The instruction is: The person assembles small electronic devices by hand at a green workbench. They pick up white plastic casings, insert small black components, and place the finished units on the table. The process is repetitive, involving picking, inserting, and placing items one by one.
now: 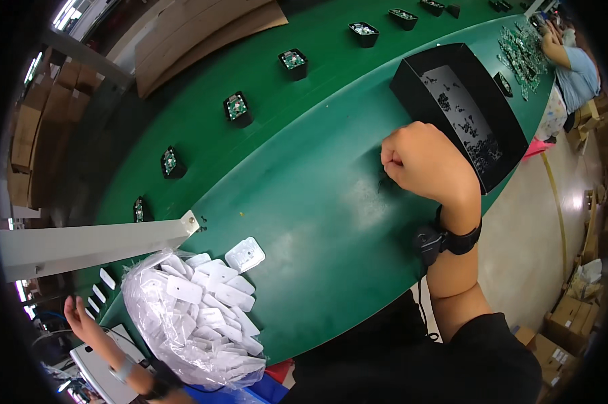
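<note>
My right hand [421, 161] is closed in a fist, knuckles down on the green table [304, 202], right over a small heap of tiny black parts [384, 180]. Whether it holds any of them is hidden. A black strap with a small device sits on that wrist. My left hand [82, 318] reaches far out to the lower left with fingers extended and nothing visible in it, near several white strips [100, 286]. Between the hands lies a clear plastic bag [183, 330] full of white flat plastic covers, with one cover [244, 254] loose on the table.
A black open box [411, 77] with more tiny black parts stands just beyond my right hand. On the darker green belt behind, black holders with green circuit boards [237, 108] sit in a row. A white metal bar [95, 242] crosses at left. Another person [576, 67] works at top right.
</note>
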Demonstrator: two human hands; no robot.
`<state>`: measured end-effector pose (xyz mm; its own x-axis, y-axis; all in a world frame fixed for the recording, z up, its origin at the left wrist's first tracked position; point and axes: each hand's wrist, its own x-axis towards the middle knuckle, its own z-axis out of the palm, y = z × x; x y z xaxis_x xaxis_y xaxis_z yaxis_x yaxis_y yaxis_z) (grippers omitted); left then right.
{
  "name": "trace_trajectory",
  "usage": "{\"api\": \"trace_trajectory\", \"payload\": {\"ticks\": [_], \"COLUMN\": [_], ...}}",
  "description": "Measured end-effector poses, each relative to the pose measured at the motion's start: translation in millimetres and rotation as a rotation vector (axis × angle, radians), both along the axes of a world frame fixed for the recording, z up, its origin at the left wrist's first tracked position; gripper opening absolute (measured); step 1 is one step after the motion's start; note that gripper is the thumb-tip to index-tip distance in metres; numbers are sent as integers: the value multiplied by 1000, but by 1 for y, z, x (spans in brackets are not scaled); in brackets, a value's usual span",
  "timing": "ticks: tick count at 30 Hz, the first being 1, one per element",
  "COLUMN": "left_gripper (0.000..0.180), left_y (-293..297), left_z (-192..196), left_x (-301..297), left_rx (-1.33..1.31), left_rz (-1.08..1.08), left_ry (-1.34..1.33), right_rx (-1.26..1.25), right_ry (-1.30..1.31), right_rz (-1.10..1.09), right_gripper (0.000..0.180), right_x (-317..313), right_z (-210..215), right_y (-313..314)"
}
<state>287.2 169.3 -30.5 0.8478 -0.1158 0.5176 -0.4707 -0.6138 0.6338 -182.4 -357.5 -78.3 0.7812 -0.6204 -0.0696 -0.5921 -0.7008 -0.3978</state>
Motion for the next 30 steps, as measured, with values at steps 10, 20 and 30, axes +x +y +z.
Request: {"api": "trace_trajectory", "payload": {"ticks": [10,20,30], "left_gripper": [42,56,30], "left_y": [-222,-246,-250], "left_z": [-16,-43,-29], "left_x": [-263,-252,-272], "left_rx": [756,802,603], "left_rz": [-896,-942,-982], "left_ry": [127,177,161], "right_rx": [-92,-142,62], "right_ry": [94,117,-69], "right_rz": [116,173,141], "right_gripper": [6,14,6], "right_x": [5,19,4], "right_z": [0,-3,9], "right_y": [13,25,3]}}
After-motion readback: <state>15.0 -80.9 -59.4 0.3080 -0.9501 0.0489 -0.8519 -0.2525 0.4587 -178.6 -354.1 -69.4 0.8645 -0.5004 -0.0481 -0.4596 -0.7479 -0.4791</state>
